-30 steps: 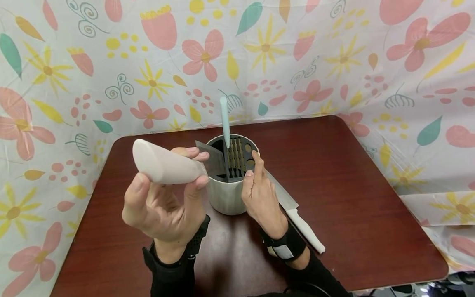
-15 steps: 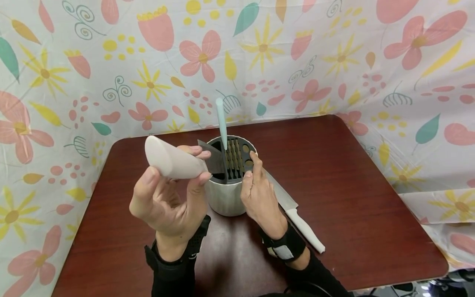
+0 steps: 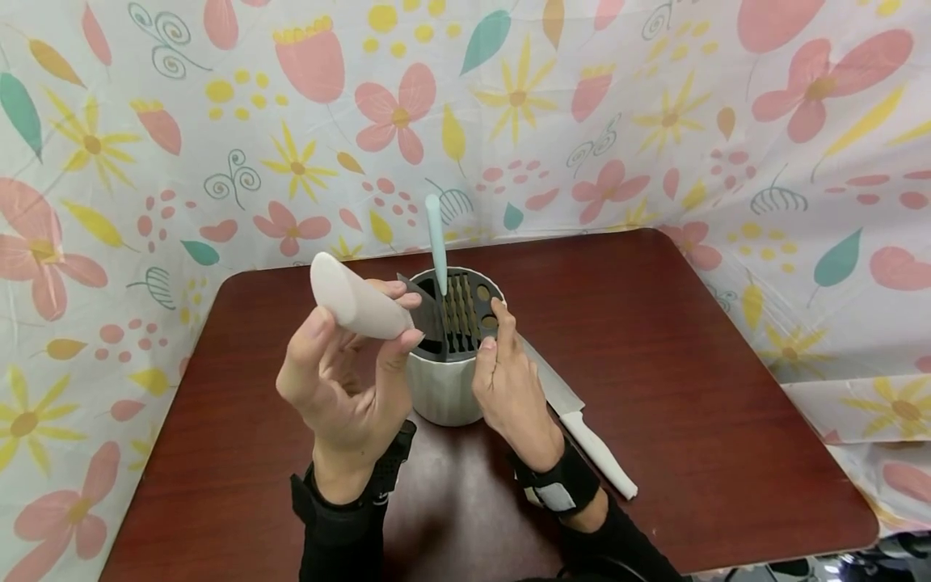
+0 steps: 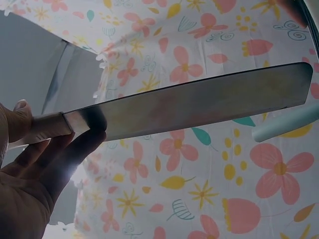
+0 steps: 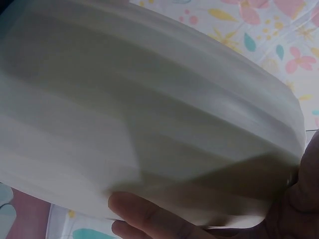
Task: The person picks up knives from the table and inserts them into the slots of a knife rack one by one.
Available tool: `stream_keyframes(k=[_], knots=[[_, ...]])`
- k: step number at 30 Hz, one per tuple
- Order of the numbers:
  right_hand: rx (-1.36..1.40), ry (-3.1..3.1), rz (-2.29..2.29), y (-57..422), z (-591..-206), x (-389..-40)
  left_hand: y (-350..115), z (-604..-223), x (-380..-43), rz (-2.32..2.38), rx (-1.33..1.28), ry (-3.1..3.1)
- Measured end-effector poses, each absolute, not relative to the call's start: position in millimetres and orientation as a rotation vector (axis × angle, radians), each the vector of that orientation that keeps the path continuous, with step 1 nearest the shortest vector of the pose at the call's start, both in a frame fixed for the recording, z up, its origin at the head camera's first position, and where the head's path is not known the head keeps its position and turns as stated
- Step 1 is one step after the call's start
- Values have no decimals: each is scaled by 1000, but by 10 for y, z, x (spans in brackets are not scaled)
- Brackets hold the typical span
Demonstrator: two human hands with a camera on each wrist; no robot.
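My left hand (image 3: 349, 380) pinches a broad-bladed kitchen knife by its white handle (image 3: 356, 299), raised left of the knife holder. In the left wrist view its blade (image 4: 199, 99) stretches out long with a squared tip; in the head view the blade overlaps the holder's left slot. The round, ribbed, pale knife holder (image 3: 445, 396) stands upright on the table, its dark slotted insert (image 3: 460, 315) on top. My right hand (image 3: 512, 388) grips the holder's right side, index finger at the insert's edge. A light-blue handle (image 3: 436, 242) sticks up from the insert.
A second wide knife with a white handle (image 3: 600, 453) lies on the brown table (image 3: 698, 380), right of the holder and beside my right wrist. Behind the table hangs a flower-print cloth (image 3: 509, 121).
My left hand has moved right toward the holder, and the knife's handle end has tipped further upward. The right hand stays at the holder.
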State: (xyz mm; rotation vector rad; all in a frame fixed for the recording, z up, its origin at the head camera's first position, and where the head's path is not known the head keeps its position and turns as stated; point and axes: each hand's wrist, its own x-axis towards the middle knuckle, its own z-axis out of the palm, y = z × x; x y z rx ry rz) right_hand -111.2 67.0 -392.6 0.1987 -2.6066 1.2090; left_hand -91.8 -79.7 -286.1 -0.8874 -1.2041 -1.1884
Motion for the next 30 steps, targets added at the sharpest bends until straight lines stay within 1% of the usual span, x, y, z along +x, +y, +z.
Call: stream_keyframes(k=[30], knots=[[184,-2588,1193,662,-3944,-1133,-799,-2883,-925,-1151,-897,-1351]])
